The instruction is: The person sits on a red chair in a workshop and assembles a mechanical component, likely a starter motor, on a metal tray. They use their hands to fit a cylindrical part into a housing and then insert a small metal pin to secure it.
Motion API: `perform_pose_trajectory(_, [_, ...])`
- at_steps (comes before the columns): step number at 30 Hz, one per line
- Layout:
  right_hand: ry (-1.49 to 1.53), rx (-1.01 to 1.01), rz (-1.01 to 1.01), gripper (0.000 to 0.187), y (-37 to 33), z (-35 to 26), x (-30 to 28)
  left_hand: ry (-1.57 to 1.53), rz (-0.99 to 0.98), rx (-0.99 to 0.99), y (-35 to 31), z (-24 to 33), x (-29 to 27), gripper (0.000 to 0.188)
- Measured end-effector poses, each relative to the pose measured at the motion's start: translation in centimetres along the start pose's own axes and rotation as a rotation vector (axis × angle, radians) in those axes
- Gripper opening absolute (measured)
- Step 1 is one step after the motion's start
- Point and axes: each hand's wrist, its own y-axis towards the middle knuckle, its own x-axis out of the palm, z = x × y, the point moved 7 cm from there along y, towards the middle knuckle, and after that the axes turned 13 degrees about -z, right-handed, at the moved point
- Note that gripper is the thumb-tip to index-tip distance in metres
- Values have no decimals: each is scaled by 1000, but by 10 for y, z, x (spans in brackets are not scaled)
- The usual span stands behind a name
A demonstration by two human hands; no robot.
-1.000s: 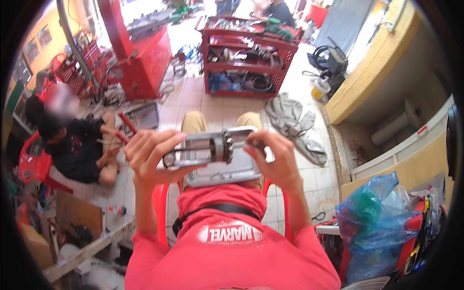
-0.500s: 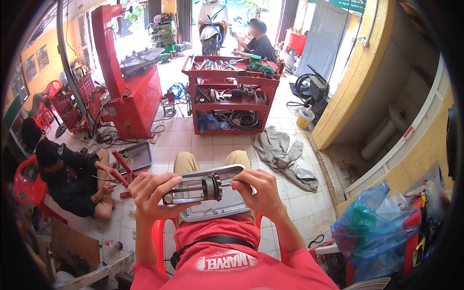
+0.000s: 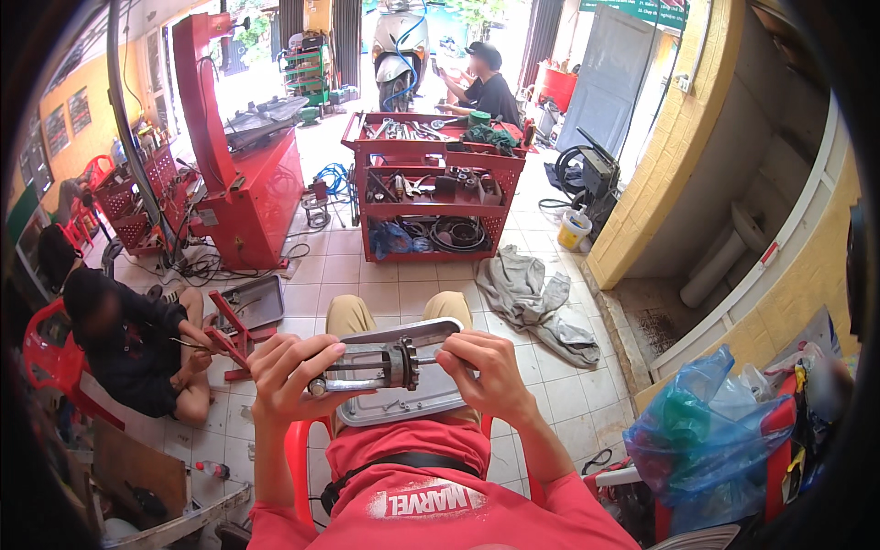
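Observation:
My left hand [image 3: 289, 371] grips the left end of a metal assembly with parallel rods and a dark toothed ring [image 3: 401, 364], held level above my lap. The fingers lie over its upper edge and the thumb side is below. At the other end, my right hand [image 3: 484, 368] is closed in a pinch on a thin metal rod [image 3: 428, 360] that sticks out of the ring. Its tip is hidden by the fingers. Under both hands a shallow silver tray [image 3: 442, 326] rests on my thighs; small metal pieces show in it.
A red tool cart [image 3: 435, 209] stands ahead. A grey cloth [image 3: 527, 298] lies on the floor to its right. At left, a seated person [image 3: 128, 335] works by a red metal stand [image 3: 240, 335] and a grey pan [image 3: 257, 302]. Blue plastic bags [image 3: 701, 431] hang at right.
The view has shifted slightly. The assembly has turned a little in my hands, and my right fingers have shifted slightly on the rod; both hands keep their grip.

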Motion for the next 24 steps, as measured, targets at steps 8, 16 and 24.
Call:
perform_pose_trajectory(8, [14,17,-21,17,-3,2,-1,-19,-42,-1,0,0,3,58])
perform_pose_trajectory(16, [33,23,-60,12,1,3,1,32,-31,3,2,3,-1,55])
perform_pose_trajectory(24, [115,-31,9,11,1,-3,-5,26,10,-35,4,2,0,58])
